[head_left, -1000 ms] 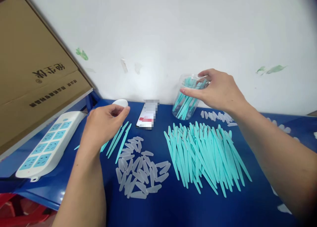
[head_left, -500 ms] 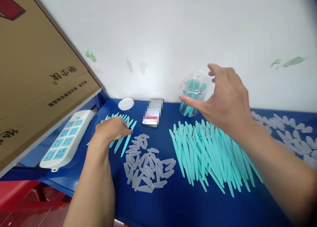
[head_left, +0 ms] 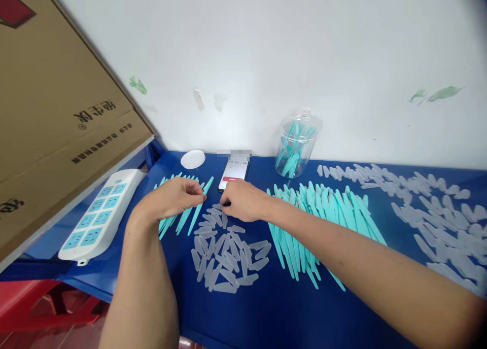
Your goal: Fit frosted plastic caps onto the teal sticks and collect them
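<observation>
My left hand is closed in a pinch at the left, thumb and forefinger on a slim teal stick shaped like an eyebrow razor. Under and beside that hand lie several more teal sticks. With fingers curled down, my right hand reaches the far end of a loose pile of translucent caps; whatever its fingertips pinch is hidden. Beneath my right forearm spreads a large heap of teal sticks. Behind that heap a clear plastic jar stands upright with teal sticks inside.
A phone showing a timer and a white round lid lie by the wall. At the left are a power strip and a large cardboard box. More translucent pieces cover the right of the blue table.
My right hand has swept left and down from beside the jar to the cap pile, its spread fingers now curled. The left hand has shifted slightly, still pinching by the teal sticks.
</observation>
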`<state>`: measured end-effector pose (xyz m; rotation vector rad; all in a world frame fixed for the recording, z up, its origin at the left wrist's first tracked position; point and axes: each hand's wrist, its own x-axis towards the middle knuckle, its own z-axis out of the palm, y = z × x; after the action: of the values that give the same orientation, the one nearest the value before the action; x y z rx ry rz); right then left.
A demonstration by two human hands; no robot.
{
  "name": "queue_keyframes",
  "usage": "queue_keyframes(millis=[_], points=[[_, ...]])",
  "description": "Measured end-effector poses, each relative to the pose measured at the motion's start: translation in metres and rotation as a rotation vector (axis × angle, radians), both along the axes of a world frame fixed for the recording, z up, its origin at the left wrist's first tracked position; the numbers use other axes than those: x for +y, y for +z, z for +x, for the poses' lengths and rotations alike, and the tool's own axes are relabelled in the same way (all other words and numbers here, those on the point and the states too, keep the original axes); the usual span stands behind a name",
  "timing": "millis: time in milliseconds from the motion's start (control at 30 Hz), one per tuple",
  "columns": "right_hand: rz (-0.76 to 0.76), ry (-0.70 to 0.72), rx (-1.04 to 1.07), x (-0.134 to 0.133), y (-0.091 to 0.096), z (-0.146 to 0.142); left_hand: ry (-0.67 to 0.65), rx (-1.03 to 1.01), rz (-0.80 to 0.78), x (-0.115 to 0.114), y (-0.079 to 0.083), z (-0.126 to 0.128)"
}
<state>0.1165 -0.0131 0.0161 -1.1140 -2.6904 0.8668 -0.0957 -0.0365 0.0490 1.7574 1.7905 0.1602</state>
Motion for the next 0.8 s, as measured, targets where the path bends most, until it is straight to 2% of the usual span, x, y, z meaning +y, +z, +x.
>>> queue_keyframes(millis=[133,200,267,333,433,500,567,700,800], points=[[-0.053,-0.055,0.045,-0.002,0.003,0.0,-0.012,-0.105,0.068,-0.005,0.006,0.0],[-0.05,-0.123,0.08,-0.005,0.011,0.011,-0.013,-0.153,0.126,-0.007,0.007,0.005],[-0.032,-0.202,0.127,-0.012,0.024,0.036,-0.012,-0.19,0.192,-0.01,0.009,0.015],[-0.05,-0.278,0.189,-0.024,0.036,0.073,-0.051,-0.22,0.267,-0.014,0.011,0.032],[-0.248,-0.433,0.388,-0.05,0.043,0.132,-0.212,-0.265,0.417,-0.023,0.012,0.064],[-0.356,-0.525,0.545,-0.065,0.037,0.162,-0.309,-0.286,0.487,-0.028,0.011,0.084],[-0.413,-0.569,0.661,-0.074,0.027,0.179,-0.364,-0.295,0.504,-0.032,0.008,0.099],[-0.493,-0.57,0.796,-0.077,0.009,0.185,-0.454,-0.287,0.575,-0.034,0.0,0.111],[-0.542,-0.567,0.821,-0.074,0.003,0.184,-0.51,-0.263,0.569,-0.033,-0.005,0.112]])
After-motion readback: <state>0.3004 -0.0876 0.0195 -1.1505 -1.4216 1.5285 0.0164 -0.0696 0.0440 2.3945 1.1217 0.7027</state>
